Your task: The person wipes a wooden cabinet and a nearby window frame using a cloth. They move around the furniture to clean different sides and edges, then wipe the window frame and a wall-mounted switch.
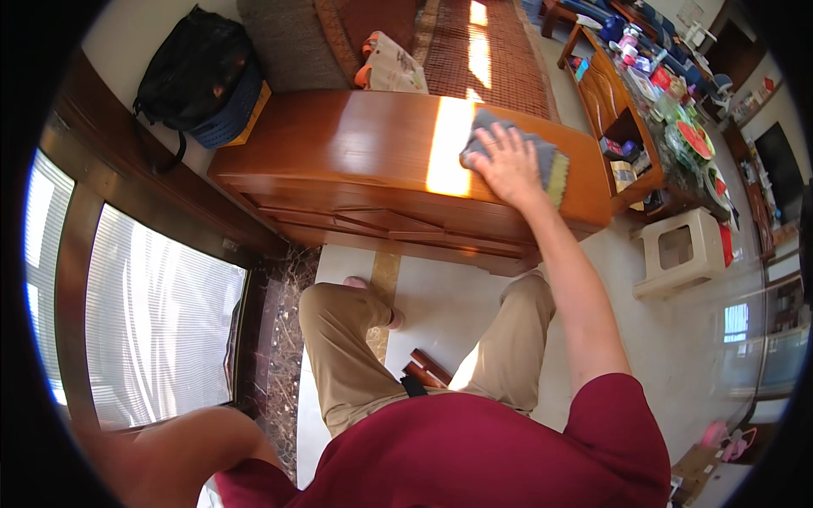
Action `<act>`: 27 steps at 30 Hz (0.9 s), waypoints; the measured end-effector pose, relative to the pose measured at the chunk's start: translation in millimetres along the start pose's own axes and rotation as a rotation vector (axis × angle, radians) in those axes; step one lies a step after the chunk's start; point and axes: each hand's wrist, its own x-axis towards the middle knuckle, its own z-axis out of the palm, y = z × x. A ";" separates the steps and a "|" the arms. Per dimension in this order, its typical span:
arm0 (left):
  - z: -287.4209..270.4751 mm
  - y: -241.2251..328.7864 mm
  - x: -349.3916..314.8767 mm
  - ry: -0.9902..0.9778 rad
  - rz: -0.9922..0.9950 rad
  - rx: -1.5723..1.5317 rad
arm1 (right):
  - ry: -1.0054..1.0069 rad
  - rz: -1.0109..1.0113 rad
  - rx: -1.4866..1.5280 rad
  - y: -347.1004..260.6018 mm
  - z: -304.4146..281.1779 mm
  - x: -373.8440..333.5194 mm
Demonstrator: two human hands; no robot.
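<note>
Spanning upper centre: cabinet, glossy brown wood; likely heavy, stiff, slick. On its top, right of centre: cloth, grey, creased, zigzag yellowish edge; probably light, soft, best gripped by a corner. Right hand: flat on cloth, fingers spread, unclamped. Left hand: out of frame.

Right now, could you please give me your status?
Right hand flat on grey cloth, atop wooden cabinet; left hand out of view; blue basket at cabinet's left end.
</note>
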 end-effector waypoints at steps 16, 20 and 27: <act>72.0 16.7 -367.6 -0.616 -1.647 -0.309 | 0.018 0.270 0.004 126.5 -30.1 -76.9; 74.6 38.4 -363.0 -0.780 -1.420 0.073 | -0.014 0.288 -0.005 126.1 -29.4 -74.5; 72.1 3.3 -395.3 -0.744 -1.575 -0.277 | -0.089 0.344 -0.060 116.5 -16.9 -50.9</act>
